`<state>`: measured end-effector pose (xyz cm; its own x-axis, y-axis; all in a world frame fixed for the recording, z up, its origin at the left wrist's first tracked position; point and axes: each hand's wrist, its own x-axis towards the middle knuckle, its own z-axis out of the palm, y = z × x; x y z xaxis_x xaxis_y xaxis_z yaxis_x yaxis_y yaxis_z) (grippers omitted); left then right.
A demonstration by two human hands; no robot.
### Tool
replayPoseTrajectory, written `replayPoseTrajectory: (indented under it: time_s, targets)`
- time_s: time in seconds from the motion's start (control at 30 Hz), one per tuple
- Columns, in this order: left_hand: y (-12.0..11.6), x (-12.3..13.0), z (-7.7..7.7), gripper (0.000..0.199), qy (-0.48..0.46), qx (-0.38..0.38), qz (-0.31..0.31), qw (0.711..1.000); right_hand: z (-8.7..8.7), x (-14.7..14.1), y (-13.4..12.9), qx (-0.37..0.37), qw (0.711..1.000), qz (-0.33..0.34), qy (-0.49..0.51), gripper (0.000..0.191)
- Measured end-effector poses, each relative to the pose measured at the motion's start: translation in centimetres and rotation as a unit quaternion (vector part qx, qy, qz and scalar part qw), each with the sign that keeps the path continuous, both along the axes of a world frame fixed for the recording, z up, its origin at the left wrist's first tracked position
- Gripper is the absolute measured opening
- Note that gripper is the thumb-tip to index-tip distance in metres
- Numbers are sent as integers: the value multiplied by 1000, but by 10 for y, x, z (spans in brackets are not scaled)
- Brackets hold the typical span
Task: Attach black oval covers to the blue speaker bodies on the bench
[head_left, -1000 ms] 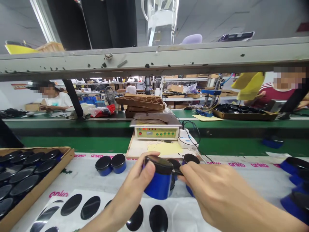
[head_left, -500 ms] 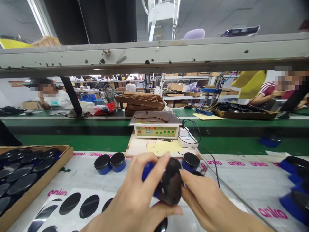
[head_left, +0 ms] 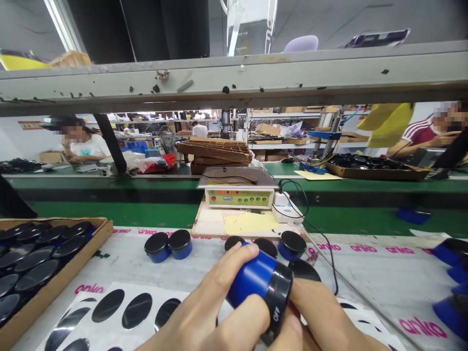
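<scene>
A short blue cylinder with a black band marked "OFF" point(head_left: 256, 275) is tilted in front of me, its black end toward the lower right. My left hand point(head_left: 219, 309) is closed around its blue body, thumb and fingers on either side. Behind the black end, my right hand point(head_left: 325, 312) is closed against the cylinder; its fingertips are mostly hidden. On the table below lies a white sheet point(head_left: 124, 336) with glossy black round stickers point(head_left: 137, 311). Just beyond my hands stand several similar blue-and-black cylinders point(head_left: 291, 245), with a pair of them point(head_left: 180, 244) farther left.
A cardboard tray point(head_left: 86, 265) full of these cylinders sits at left. More cylinders point(head_left: 451, 309) line the right edge. Ahead are a control box with lit indicators point(head_left: 239, 198), a power strip point(head_left: 287, 209) and a green conveyor point(head_left: 347, 217). A shelf beam point(head_left: 204, 83) crosses above. Two people sit across the line.
The cylinder has turned in my hands: its black end faced me and now its blue side and the "OFF" mark show. Both hands shifted slightly down, the right one farther behind it.
</scene>
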<state>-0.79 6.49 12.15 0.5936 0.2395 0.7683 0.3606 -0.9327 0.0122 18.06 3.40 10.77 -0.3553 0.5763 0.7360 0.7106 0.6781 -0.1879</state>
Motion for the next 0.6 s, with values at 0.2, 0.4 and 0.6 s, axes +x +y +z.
replayPoseTrajectory:
  time_s: [0.2,0.4,0.6]
  targets:
    - [12,-3,6,31,86,130,6,988,-7,1,3,-9,1000,4,-1,18]
    - [18,-5,11,32,74,113,-46,990,-11,7,6,-13,1000,28,-4,15]
    - [15,-11,11,46,34,0,-80,996,-5,7,1,0,1000,18,2,25]
